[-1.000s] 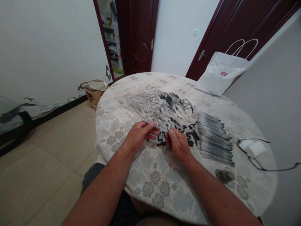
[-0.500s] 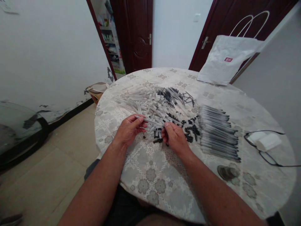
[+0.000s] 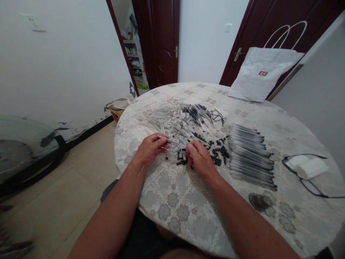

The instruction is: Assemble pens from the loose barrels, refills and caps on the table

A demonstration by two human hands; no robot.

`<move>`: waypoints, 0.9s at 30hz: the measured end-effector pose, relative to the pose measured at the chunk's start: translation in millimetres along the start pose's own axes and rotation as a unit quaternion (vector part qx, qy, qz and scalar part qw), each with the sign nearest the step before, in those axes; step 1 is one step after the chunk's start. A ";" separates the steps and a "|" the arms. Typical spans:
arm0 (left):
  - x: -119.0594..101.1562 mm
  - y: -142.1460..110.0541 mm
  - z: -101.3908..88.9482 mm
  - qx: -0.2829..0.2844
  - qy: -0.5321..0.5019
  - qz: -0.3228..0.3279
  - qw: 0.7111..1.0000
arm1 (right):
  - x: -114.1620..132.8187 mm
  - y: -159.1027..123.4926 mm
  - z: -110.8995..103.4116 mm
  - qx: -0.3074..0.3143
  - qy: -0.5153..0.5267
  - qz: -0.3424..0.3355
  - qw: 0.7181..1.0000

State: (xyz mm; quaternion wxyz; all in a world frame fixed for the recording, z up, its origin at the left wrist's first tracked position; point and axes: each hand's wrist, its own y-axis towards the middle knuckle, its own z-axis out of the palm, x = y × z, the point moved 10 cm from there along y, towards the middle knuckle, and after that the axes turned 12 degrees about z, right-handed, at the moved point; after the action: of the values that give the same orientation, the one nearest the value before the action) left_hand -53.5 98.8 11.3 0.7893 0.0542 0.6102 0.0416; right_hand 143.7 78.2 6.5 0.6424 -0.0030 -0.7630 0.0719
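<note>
Pale and translucent, a slim tube is held nearly level between the two hands, above the near edge of a heap of similar pale tubes; it is tilted slightly, its right end the lower in view. The left hand is turned with its palm inward; its thumb is laid along the tube and clamped against the forefinger, while the other fingers are loosely curled beneath. By the right hand the other end is gripped – thumb and forefinger pressed together, remaining fingers folded under, knuckles turned upward; whether a small part is also pinched there cannot be told. The left forearm is slanted in from the lower left, the right forearm from the lower right, so that the hands are brought near each other but kept apart. Below and beside the right hand, small black pieces are scattered on the flowered tablecloth; farther right, dark-tipped pens are laid side by side in a row; beyond the black pieces, thin dark rods are heaped.
</note>
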 end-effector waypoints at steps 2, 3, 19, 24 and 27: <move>-1.6 -2.9 1.1 0.010 0.034 0.016 0.999 | 13.8 -5.3 -0.2 -0.009 -0.085 -0.058 0.995; -2.3 -4.1 2.0 0.019 0.056 0.022 0.998 | 20.1 -8.2 0.9 -0.010 -0.124 -0.083 0.989; -5.6 -40.8 48.1 0.281 0.479 0.204 0.806 | 33.7 -16.1 -37.5 -0.213 -0.247 -0.145 0.934; -3.7 -35.6 43.5 0.278 0.445 0.194 0.829 | 35.0 -19.9 -29.2 -0.187 -0.232 -0.154 0.942; -7.9 -29.5 35.2 0.222 0.391 0.190 0.873 | 33.2 -20.2 -27.9 -0.180 -0.229 -0.156 0.944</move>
State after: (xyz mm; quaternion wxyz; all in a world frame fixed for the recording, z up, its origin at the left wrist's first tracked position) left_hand -21.5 67.3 23.7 0.4303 0.3220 0.8403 0.0717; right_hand 167.0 64.4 45.9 0.4424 0.0173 -0.8807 -0.1685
